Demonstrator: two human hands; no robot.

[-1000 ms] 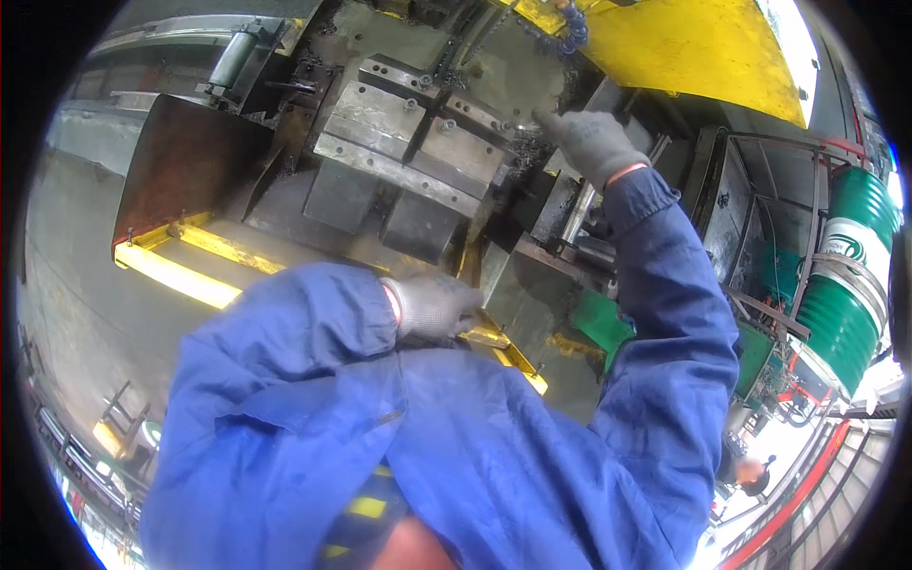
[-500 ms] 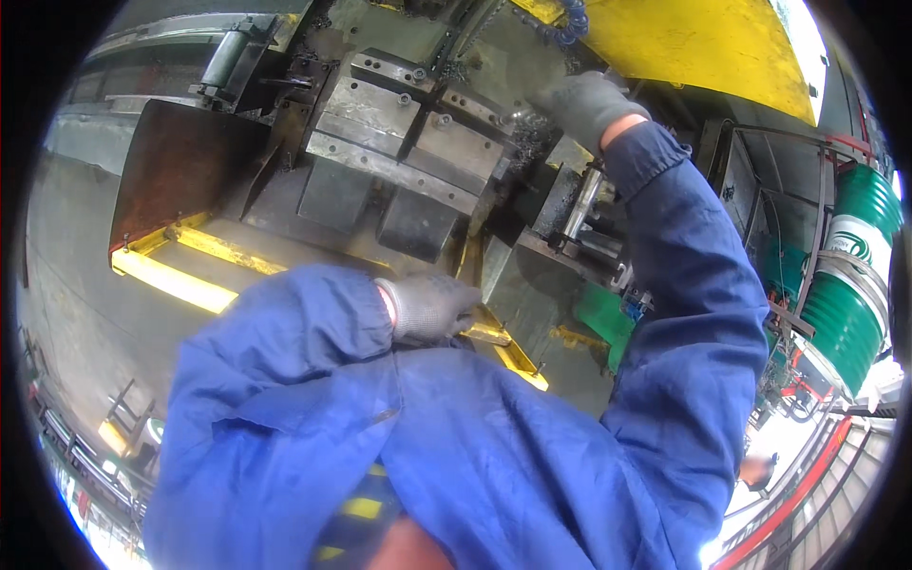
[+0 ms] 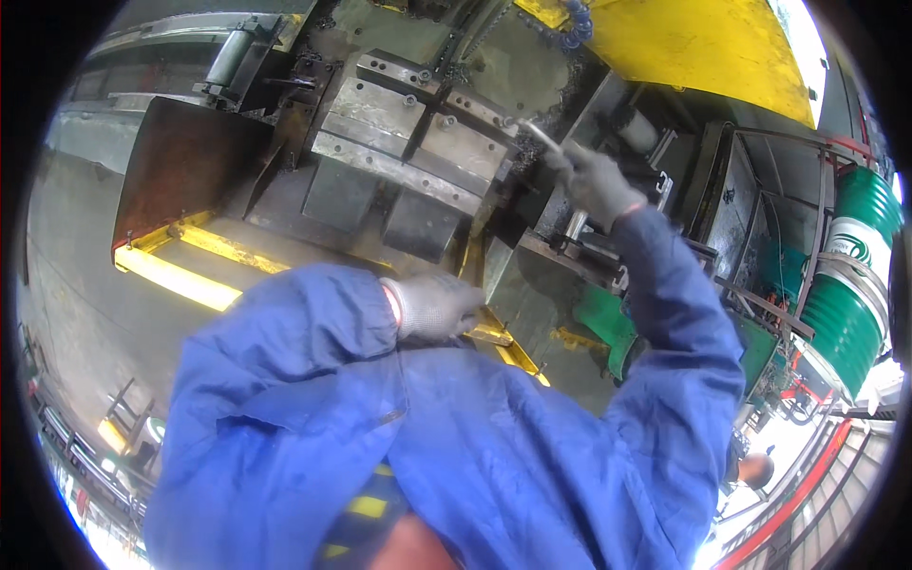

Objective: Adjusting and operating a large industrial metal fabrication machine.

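Note:
My right hand [image 3: 597, 182], in a grey work glove, is closed around the lower end of a short pale-grey rod [image 3: 541, 137]. The rod's far end slants up and left to the right end of a clamping fixture [image 3: 456, 152] of bolted steel blocks, where dark metal chips lie. I cannot tell whether the rod touches the fixture. My left hand [image 3: 439, 306], gloved alike, rests in front of my body by the yellow frame [image 3: 489, 334]. Its fingers are curled in, and whatever they may hold is hidden.
A yellow panel [image 3: 708, 52] hangs over the far right, with a blue coiled hose [image 3: 575, 28] beside it. A rusty brown guard plate [image 3: 180, 166] stands at the left. Green drums [image 3: 845, 285] stand at the right, and another person [image 3: 752, 469] is at the lower right.
My right hand has drawn back toward me and down from the chips near the fixture's right end. The pale rod now shows in it. My left hand stays nearly still.

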